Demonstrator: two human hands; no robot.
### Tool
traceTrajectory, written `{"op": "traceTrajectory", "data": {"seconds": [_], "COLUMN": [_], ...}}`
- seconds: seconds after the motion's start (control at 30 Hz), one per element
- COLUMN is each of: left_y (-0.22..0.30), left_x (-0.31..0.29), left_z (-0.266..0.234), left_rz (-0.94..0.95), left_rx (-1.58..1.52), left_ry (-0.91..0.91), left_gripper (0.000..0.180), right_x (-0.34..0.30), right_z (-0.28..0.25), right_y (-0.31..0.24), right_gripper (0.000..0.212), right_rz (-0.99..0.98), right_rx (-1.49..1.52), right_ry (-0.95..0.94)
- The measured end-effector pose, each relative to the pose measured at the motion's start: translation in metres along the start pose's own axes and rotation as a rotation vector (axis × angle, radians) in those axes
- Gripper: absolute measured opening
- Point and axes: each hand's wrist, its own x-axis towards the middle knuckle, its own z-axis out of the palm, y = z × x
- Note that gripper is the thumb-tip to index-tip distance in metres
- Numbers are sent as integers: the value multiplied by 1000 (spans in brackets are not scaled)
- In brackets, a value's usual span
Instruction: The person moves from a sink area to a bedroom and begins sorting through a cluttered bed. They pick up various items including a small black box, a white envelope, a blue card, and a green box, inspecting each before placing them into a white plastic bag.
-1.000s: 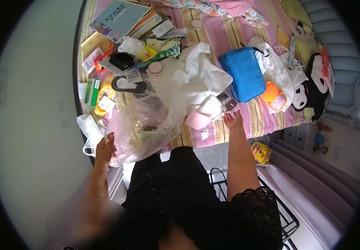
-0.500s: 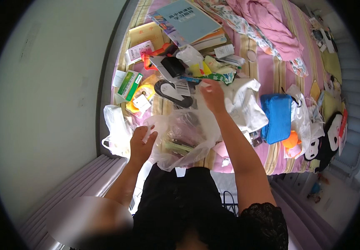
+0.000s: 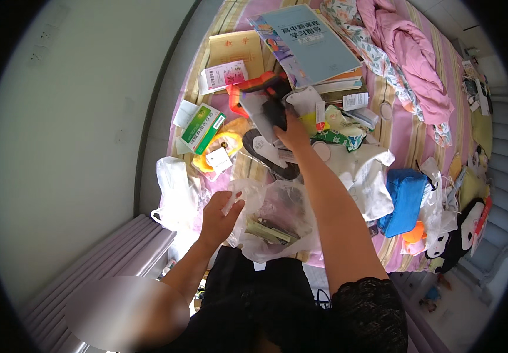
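Observation:
My left hand (image 3: 220,216) pinches the rim of a clear plastic bag (image 3: 248,191) near the bed's front edge. Inside the bag show a pale green flat item (image 3: 268,230) and some dark things. Farther in, my right hand (image 3: 292,132) has its fingers on a small black object (image 3: 274,112), blurred and partly covered, its kind unclear. A grey flat packet (image 3: 254,115) lies against that object. Below my right hand are black insoles or slipper-like soles (image 3: 260,147) in packaging. An orange-red strap (image 3: 236,97) curls just beyond the packet.
On the striped bed sit a stack of books (image 3: 313,47), a green-white box (image 3: 204,128), a pink-white box (image 3: 223,76) and a yellow ring-shaped item (image 3: 204,162). White bags (image 3: 174,191) flank the left; a blue pouch (image 3: 404,203) and panda-faced plush (image 3: 463,235) lie right.
My right hand has moved away from the clear bag's far side, leftward and farther in, onto the black object. My left hand stays at the bag's rim. The whole view has shifted.

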Motion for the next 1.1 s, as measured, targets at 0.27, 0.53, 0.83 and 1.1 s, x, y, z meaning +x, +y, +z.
{"op": "traceTrajectory", "data": {"seconds": [0.27,0.53,0.83,1.1], "left_y": [62,130,138,138], "left_x": [0,-24,-79,-114], "left_z": [-15,9,18,19], "left_rz": [397,401,-432,-309], "left_rx": [479,184,-1058,-961], "left_ry": [337,-165,-541,-467], "left_gripper": [66,91,49,44], "right_x": [-143,-276,-348,-372], "right_z": [-105,-148,-155,-140], "right_y": [-17,-68,-79,-107], "right_gripper": [33,43,82,107], "right_rz": [233,413,14,-55], "right_rx": [1376,1423,1079,1188], "right_ry": [-244,-457,1,48]}}
